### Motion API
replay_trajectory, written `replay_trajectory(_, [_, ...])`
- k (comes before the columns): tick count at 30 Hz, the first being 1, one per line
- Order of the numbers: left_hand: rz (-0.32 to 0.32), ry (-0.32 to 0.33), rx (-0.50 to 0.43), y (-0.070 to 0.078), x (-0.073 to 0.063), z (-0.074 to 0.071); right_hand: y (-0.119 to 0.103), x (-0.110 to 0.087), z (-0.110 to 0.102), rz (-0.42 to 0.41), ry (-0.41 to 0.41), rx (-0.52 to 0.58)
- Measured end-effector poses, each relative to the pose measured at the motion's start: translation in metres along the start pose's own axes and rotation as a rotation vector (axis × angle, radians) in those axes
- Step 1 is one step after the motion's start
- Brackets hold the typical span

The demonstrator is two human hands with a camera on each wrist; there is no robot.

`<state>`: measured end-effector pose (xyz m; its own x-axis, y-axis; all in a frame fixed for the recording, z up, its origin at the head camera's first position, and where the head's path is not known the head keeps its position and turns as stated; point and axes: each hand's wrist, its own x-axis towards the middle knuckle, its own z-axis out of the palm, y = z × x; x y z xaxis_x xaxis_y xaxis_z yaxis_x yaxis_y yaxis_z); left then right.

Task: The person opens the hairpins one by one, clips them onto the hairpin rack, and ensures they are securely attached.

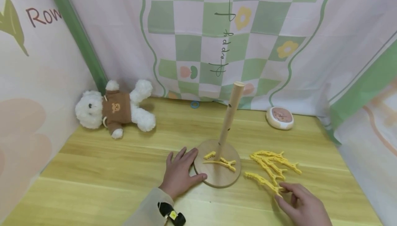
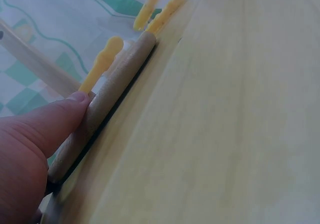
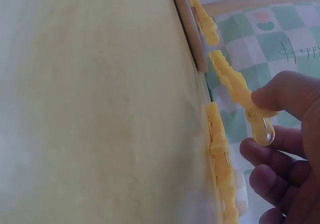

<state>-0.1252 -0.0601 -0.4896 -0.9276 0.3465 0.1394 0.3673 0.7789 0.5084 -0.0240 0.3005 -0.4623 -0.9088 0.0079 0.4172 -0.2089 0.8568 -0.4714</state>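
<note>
My left hand (image 1: 179, 173) lies at the left edge of a round wooden base (image 1: 218, 181), its fingers fairly straight and the thumb touching the rim. A wooden post (image 1: 228, 117) with small dark holes stands upright on that base. Two yellow pieces (image 1: 217, 163) lie on the base by the post's foot. With thumb and index finger, my right hand (image 1: 305, 205) pinches one end of a knobbly yellow plastic clip (image 3: 235, 87), which shows a bit of metal near that end. Just beyond are several similar yellow clips (image 1: 270, 162), heaped on the table.
A white plush toy (image 1: 116, 108) in a brown top lies at the back left of the wooden table (image 1: 108, 174). At the back stand a small pink-and-white clock-like device (image 1: 280, 118) and a blue ring (image 1: 194, 104), near the checked curtain (image 1: 217, 46).
</note>
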Motion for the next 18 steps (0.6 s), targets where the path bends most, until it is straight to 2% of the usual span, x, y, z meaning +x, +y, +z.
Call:
replay_trajectory(2, [-0.001, -0.001, 0.0, 0.0, 0.0, 0.0, -0.002, 0.002, 0.001, -0.044, 0.028, 0.021])
replay_trajectory(6, [-0.001, -0.004, 0.007, -0.001, 0.0, 0.001, -0.008, 0.007, 0.003, -0.107, 0.032, 0.021])
replay_trajectory(18, [-0.011, -0.014, -0.005, 0.001, 0.0, -0.001, -0.026, 0.021, 0.013, -0.181, 0.016, 0.003])
